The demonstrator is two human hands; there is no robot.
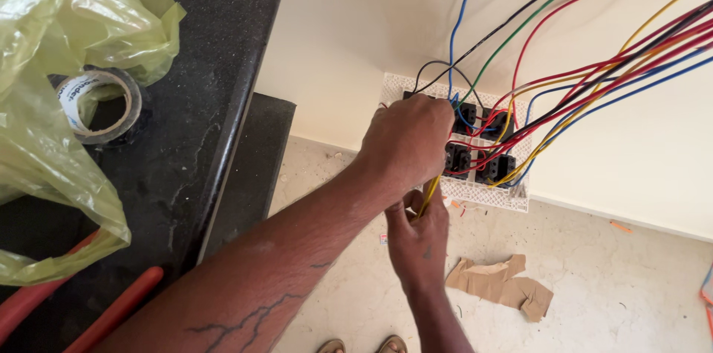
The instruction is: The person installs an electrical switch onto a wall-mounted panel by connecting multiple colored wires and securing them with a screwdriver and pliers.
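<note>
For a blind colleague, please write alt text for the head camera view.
A person's left hand presses against a white switch plate crowded with coloured wires, while the right hand below pinches a yellow wire. At left, a tape roll and a yellow-green plastic bag lie on a black counter.

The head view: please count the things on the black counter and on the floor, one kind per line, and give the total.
Green plastic bag on the black counter: 1
Tape roll on the counter: 1
Red tool handles at the counter edge: 2
Torn cardboard piece on the floor: 1
Total: 5
</note>
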